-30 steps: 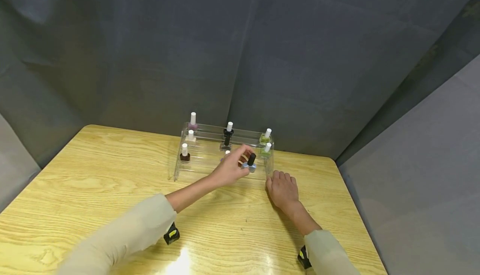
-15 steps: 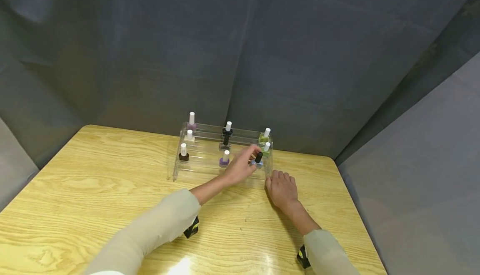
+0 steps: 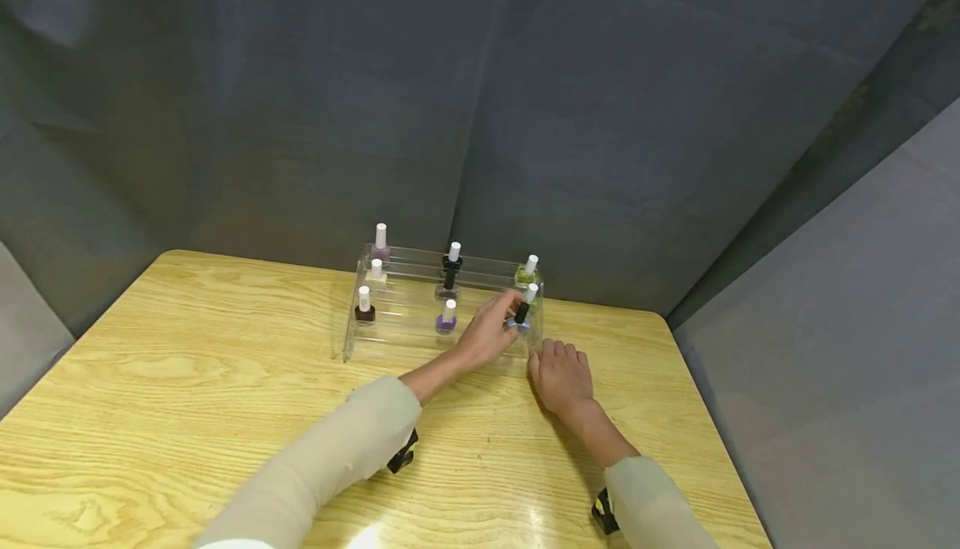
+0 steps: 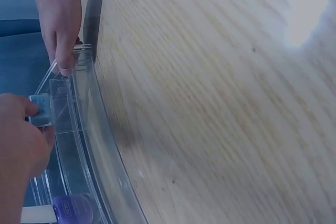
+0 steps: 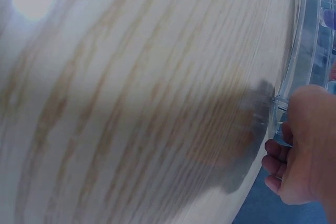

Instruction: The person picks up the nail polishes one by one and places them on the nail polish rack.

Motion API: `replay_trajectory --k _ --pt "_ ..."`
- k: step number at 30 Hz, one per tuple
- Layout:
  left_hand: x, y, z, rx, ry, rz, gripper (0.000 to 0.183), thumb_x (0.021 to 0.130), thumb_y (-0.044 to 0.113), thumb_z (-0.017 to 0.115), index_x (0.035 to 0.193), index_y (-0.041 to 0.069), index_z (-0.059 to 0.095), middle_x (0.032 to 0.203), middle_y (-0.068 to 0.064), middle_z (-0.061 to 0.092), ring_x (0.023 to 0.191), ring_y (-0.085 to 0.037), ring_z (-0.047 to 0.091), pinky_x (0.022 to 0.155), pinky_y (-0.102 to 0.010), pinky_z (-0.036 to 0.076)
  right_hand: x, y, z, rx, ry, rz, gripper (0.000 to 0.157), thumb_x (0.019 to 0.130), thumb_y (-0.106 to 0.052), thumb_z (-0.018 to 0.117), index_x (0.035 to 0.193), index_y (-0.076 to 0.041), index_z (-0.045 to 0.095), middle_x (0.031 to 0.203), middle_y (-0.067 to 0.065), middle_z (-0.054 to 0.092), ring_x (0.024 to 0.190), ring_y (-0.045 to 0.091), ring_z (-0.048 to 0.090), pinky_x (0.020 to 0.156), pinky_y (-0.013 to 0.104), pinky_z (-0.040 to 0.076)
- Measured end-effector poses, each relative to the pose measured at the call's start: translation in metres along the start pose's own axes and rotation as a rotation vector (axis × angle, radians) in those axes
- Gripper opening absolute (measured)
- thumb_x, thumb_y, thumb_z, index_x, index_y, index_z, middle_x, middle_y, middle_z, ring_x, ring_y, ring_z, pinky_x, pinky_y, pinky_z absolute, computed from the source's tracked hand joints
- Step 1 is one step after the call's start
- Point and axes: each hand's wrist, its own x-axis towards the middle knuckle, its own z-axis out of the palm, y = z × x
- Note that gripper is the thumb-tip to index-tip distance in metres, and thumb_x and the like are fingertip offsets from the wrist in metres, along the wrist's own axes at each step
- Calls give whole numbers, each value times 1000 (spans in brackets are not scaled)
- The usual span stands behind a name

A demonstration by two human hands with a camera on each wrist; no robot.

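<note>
A clear stepped display rack stands on the table, with several nail polish bottles on its tiers. My left hand pinches a light blue nail polish bottle with a black cap, low at the rack's right end. In the left wrist view, the blue bottle is right at the clear tier's edge, partly covered by the fingers. My right hand grips the rack's front right corner, fingers curled, as the right wrist view shows too. A purple bottle with a white cap stands left of my left hand on the same tier.
Dark red, cream, mauve, black and yellow-green bottles stand upright on the rack. A clear bottle with a black cap sits mid-rack. Behind the wooden table hangs a dark curtain.
My left hand has moved right with the blue bottle and brought it down to the rack's right end, uncovering the purple bottle. My right hand has stayed at the corner.
</note>
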Motion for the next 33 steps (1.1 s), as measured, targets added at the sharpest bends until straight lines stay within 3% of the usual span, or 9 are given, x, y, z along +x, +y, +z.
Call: replay_trajectory --k 11,19,33 --pt "2 -4 10 19 8 6 49 83 -18 63 124 6 55 112 -9 62 102 -23 62 91 -30 53 2 -1 -2 12 -20 -3 33 109 -29 38 86 -5 43 79 9 42 78 31 44 72 46 38" --pt "4 -4 14 103 -24 33 47 84 -16 64 122 10 56 115 -6 63 107 -21 61 91 -30 52 1 -2 -4 10 -28 0 33 109 -30 37 87 -5 43 80 9 43 80 32 44 73 46 38" --pt "6 0 15 115 -66 -60 42 87 -10 66 119 14 54 116 -6 64 108 -21 61 90 -31 53 -1 0 -2 9 -11 0 33 109 -29 39 87 -5 44 78 9 43 77 31 44 72 46 39"
